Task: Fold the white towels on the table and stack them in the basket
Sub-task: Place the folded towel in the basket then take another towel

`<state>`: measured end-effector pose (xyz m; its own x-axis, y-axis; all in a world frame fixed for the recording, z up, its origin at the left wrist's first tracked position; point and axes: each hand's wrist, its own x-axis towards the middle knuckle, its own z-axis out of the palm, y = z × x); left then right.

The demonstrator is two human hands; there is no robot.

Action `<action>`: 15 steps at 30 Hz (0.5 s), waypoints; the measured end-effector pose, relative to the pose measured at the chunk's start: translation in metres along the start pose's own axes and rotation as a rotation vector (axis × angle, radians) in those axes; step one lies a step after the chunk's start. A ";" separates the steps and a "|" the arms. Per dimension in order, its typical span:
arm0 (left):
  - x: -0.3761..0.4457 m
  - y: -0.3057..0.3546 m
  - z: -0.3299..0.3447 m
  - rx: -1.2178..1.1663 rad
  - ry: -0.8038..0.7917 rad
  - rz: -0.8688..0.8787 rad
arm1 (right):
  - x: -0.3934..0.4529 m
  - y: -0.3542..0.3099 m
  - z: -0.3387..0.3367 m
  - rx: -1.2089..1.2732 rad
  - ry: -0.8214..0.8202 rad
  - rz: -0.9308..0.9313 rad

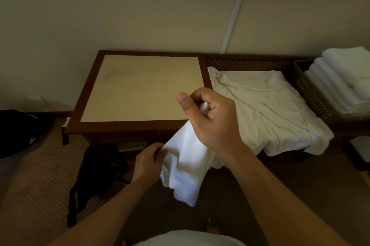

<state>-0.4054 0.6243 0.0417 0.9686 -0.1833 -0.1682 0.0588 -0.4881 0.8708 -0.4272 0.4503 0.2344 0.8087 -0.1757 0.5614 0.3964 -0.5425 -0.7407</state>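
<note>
Head view first, starting at my fingers (202,97): those of my right hand (210,117) are curled tight round one upper corner of a white towel (186,167), a bit of cloth showing between them, thumb lifted clear. My left hand (147,160) pinches the towel's edge lower down, fingers bent onto the fabric. I judge this grip is meant to find two corners so the cloth can be spread flat for folding. Taking the tabletop (144,87) as landmark, the towel hangs off its near edge, over the carpet, not yet laid on it. Right of the tabletop lies a heap of unfolded towels (266,111), kept within reach; farther right a basket (308,89) holds folded towels (344,79), stacked flat. I can read no brand, label or writing.
</note>
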 end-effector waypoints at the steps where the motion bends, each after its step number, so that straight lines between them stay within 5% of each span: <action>1: 0.000 0.003 -0.001 -0.017 0.011 -0.023 | 0.001 0.002 -0.002 -0.009 0.006 0.008; 8: 0.007 -0.013 -0.019 0.071 0.087 -0.050 | -0.003 0.029 -0.024 -0.038 0.101 0.144; 15: 0.021 -0.039 -0.017 0.131 0.092 -0.232 | -0.003 0.025 -0.016 0.086 -0.044 0.281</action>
<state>-0.3835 0.6544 0.0120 0.9510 0.0214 -0.3084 0.2556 -0.6154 0.7456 -0.4271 0.4243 0.2200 0.9092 -0.2724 0.3150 0.1883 -0.4058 -0.8944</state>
